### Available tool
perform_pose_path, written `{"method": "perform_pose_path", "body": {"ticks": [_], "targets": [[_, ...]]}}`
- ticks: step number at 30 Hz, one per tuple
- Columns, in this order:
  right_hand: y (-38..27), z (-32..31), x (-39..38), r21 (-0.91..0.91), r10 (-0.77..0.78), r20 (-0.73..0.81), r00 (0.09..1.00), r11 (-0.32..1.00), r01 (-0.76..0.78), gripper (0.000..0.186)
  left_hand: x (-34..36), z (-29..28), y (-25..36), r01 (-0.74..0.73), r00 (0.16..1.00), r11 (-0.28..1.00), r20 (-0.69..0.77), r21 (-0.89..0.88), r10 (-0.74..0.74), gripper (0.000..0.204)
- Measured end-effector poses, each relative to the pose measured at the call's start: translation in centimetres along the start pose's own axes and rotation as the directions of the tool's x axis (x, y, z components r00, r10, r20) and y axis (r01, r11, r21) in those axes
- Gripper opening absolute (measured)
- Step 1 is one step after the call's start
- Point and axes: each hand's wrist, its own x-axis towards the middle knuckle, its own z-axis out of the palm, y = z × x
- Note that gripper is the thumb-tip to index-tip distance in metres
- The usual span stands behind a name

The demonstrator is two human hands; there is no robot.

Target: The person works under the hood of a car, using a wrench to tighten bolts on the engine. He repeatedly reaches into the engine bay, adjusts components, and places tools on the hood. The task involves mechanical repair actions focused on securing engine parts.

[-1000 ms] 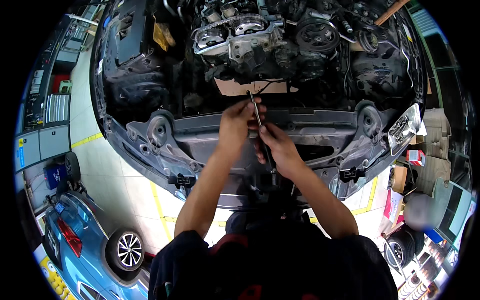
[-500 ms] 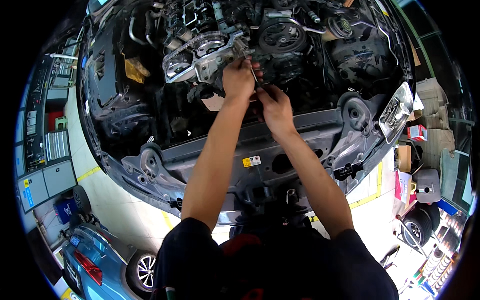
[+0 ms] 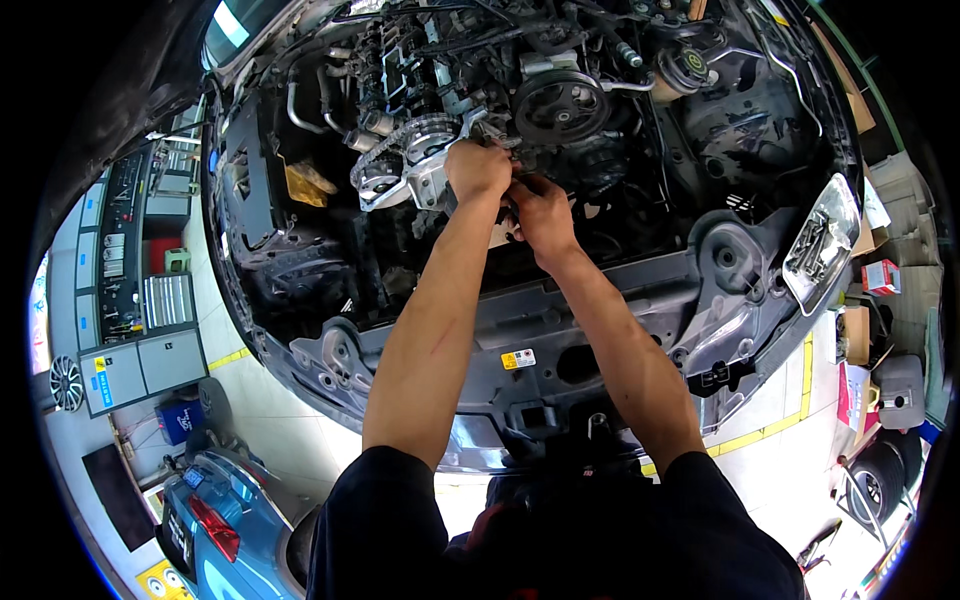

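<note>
An engine (image 3: 408,100) is sitting in a car's open bay, its chain-and-sprocket end facing the person, its long axis running away from them. At its near corner the left hand (image 3: 480,168) is lying back upward, fingers curled; the right hand (image 3: 543,212) is bending inward just beside it. Fingertips are hiding, so what they grip I cannot tell. Both forearms are spanning the dark front panel (image 3: 480,330).
</note>
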Motion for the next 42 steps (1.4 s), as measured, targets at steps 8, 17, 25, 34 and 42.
{"method": "perform_pose_path", "body": {"ticks": [8,17,25,34,42], "targets": [[0.7,0.2,0.4,-0.023,0.031,-0.026,0.999,0.999,-0.031,0.019,-1.6,-1.2,1.3,-0.083,0.986,0.854,-0.083,0.514,0.146,0.032],[2.6,1.1,2.4,0.794,0.212,0.572,0.793,0.101,-0.6,0.021,-2.1,-4.5,0.7,0.349,0.909,0.937,0.233,0.026,-0.346,0.027],[2.5,3.6,-3.2,0.374,0.063,-0.278,0.959,0.926,0.047,0.036,-2.7,-3.6,2.1,0.196,0.934,0.939,0.239,0.282,-0.267,0.035],[5.2,4.3,-3.6,0.676,0.259,-0.014,0.966,0.714,-0.182,0.042,-3.8,-5.0,1.8,0.454,0.826,0.882,0.31,0.126,-0.47,0.028],[5.6,4.0,-4.7,0.801,0.109,0.094,0.99,0.582,-0.141,0.048,-4.8,-4.6,1.9,0.525,0.785,0.851,0.385,0.001,-0.485,0.035]]}}
